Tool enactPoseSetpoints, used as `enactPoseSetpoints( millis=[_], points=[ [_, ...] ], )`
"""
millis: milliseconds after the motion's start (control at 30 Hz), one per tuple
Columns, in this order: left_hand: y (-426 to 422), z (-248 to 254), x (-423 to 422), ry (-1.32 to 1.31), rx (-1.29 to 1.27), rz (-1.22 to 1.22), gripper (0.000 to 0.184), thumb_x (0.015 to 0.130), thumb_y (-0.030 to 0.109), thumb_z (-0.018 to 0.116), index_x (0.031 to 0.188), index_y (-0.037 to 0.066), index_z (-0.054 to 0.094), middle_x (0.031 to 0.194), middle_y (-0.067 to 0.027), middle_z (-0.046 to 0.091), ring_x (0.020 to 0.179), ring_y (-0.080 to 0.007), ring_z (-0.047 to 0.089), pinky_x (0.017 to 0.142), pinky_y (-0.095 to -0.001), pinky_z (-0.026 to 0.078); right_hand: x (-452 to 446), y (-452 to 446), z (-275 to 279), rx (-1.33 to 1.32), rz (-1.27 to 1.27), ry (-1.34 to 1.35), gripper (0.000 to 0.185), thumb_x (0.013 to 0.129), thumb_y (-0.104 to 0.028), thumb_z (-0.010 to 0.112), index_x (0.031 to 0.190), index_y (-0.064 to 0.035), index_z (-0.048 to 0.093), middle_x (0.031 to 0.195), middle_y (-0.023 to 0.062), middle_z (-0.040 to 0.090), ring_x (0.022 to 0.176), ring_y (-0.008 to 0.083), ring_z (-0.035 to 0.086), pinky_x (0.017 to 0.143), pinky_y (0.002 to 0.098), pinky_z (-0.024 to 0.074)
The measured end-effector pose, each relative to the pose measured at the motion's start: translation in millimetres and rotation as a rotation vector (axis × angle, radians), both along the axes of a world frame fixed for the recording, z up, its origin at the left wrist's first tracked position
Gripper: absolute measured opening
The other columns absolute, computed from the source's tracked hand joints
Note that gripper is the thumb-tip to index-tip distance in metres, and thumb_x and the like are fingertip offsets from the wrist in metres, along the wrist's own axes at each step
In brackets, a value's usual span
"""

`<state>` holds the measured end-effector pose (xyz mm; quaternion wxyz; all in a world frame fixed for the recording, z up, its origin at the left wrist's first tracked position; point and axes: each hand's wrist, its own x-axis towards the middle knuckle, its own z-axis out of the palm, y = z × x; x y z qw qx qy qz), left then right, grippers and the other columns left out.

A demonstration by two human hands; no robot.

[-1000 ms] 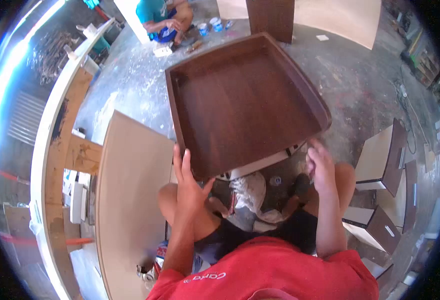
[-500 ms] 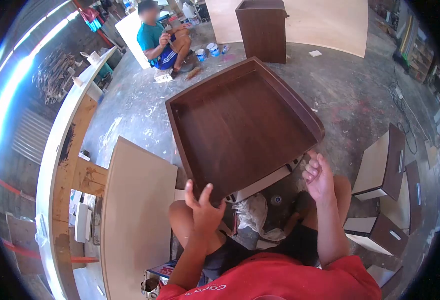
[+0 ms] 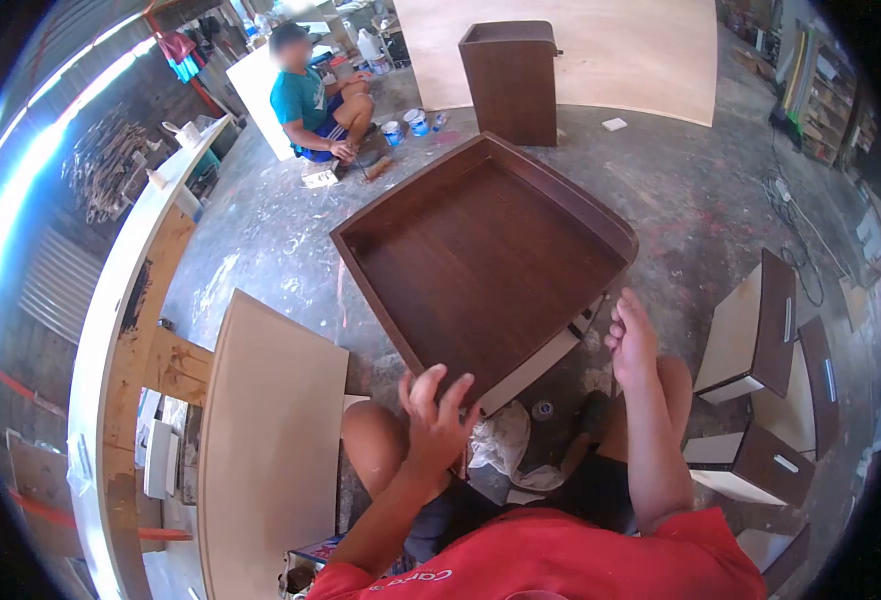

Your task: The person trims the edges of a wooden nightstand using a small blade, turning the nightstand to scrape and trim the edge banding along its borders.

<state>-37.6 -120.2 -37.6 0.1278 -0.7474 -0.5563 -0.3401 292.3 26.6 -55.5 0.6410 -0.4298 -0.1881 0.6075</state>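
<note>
A dark brown wooden cabinet (image 3: pixel 491 250) with raised edges around its top stands on the floor in front of me, set at an angle. Over its near corner is my left hand (image 3: pixel 437 415), fingers spread and holding nothing; whether the fingertips touch the rim I cannot tell. My right hand (image 3: pixel 635 345) is raised just off the right front corner, its fingers loosely bent and apart, with nothing seen in it. Below the cabinet's near side, white plastic sheeting (image 3: pixel 501 440) lies on the floor between my legs, beside a small round lid (image 3: pixel 543 410).
Several brown-and-cream drawers (image 3: pixel 751 330) stand on the right. A pale panel (image 3: pixel 276 420) leans at left beside a long white-topped bench (image 3: pixel 111 330). A co-worker (image 3: pixel 311 100) sits far back near paint cans (image 3: pixel 418 122) and a tall brown cabinet (image 3: pixel 511 90). A cable (image 3: pixel 796 220) lies far right.
The cabinet sits slightly lower and turned a little in view. My right hand has come away from its corner; my left hand shifted right along the rim. The co-worker's hand has lowered.
</note>
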Motion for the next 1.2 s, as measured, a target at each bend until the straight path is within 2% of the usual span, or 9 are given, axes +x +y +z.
enactPoseSetpoints(
  millis=[67,200,333,433,567,600,733,967,1200],
  points=[
    [2,9,-12,-0.054,-0.059,-0.044,0.090,0.069,0.021,0.103,0.147,0.010,0.059,0.159,-0.0198,0.046,0.151,-0.0488,0.042,0.125,-0.0676,0.037,13,-4,-11,-0.031,-0.081,-0.025,0.058,0.108,-0.024,0.076,0.159,-0.0114,0.053,0.100,-0.0059,0.056,0.075,0.0050,0.047,0.060,0.0229,0.0400],
    [3,13,-39,-0.114,-0.192,-0.174,0.099,0.075,0.025,0.101,0.156,0.006,0.049,0.169,-0.0251,0.044,0.161,-0.0532,0.034,0.132,-0.0660,0.029,30,0,-9,-0.016,-0.166,-0.023,0.060,0.103,-0.020,0.081,0.156,-0.0134,0.056,0.109,-0.0039,0.063,0.079,0.0064,0.049,0.063,0.0243,0.0407],
    [3,19,-46,-0.143,-0.258,-0.194,0.101,0.078,0.025,0.099,0.160,0.006,0.042,0.174,-0.0238,0.038,0.164,-0.0525,0.029,0.134,-0.0641,0.024,42,14,6,0.049,-0.189,0.092,0.038,0.102,-0.023,0.083,0.134,-0.0147,0.066,0.115,-0.0030,0.072,0.074,0.0051,0.051,0.062,0.0226,0.0422],
    [-1,20,-39,-0.133,-0.266,-0.174,0.101,0.079,0.023,0.098,0.160,0.006,0.041,0.174,-0.0231,0.036,0.164,-0.0526,0.027,0.134,-0.0652,0.024,43,39,-3,0.055,-0.297,0.136,0.032,0.100,-0.037,0.085,0.116,-0.0135,0.069,0.113,0.0020,0.070,0.068,0.0057,0.045,0.056,0.0249,0.0388],
    [-2,32,-22,-0.094,-0.237,-0.102,0.101,0.077,0.020,0.099,0.158,0.007,0.040,0.171,-0.0221,0.038,0.163,-0.0534,0.028,0.132,-0.0674,0.027,28,65,-8,-0.017,-0.463,0.234,0.014,0.102,-0.023,0.076,0.109,-0.0134,0.068,0.103,0.0010,0.069,0.070,0.0070,0.052,0.054,0.0256,0.0427],
    [-2,32,-17,-0.083,-0.238,-0.068,0.102,0.076,0.021,0.099,0.157,0.008,0.039,0.171,-0.0218,0.039,0.163,-0.0531,0.028,0.132,-0.0676,0.028,26,69,-11,-0.036,-0.455,0.215,0.014,0.102,-0.016,0.069,0.116,-0.0126,0.067,0.100,0.0014,0.069,0.072,0.0082,0.056,0.053,0.0265,0.0453],
    [5,18,-10,-0.124,-0.157,-0.053,0.103,0.077,0.025,0.101,0.157,0.010,0.037,0.172,-0.0206,0.037,0.163,-0.0523,0.027,0.131,-0.0692,0.028,7,70,-30,-0.035,-0.451,-0.045,0.034,0.101,-0.020,0.070,0.133,-0.0092,0.065,0.104,0.0007,0.072,0.076,0.0085,0.058,0.060,0.0271,0.0490],
    [7,3,-14,-0.153,-0.129,-0.051,0.104,0.081,0.038,0.100,0.158,0.011,0.035,0.174,-0.0206,0.032,0.165,-0.0533,0.022,0.131,-0.0722,0.025,15,72,-55,0.003,-0.402,-0.083,0.036,0.097,-0.013,0.076,0.130,-0.0063,0.064,0.095,-0.0019,0.063,0.071,0.0066,0.055,0.060,0.0257,0.0427],
    [8,-2,-19,-0.153,-0.131,-0.067,0.098,0.090,0.044,0.094,0.159,0.011,0.033,0.175,-0.0218,0.029,0.166,-0.0535,0.019,0.131,-0.0723,0.023,28,71,-62,-0.021,-0.336,-0.116,0.031,0.102,-0.023,0.077,0.130,-0.0116,0.069,0.089,-0.0058,0.062,0.071,0.0059,0.058,0.060,0.0265,0.0484]
  ],
)
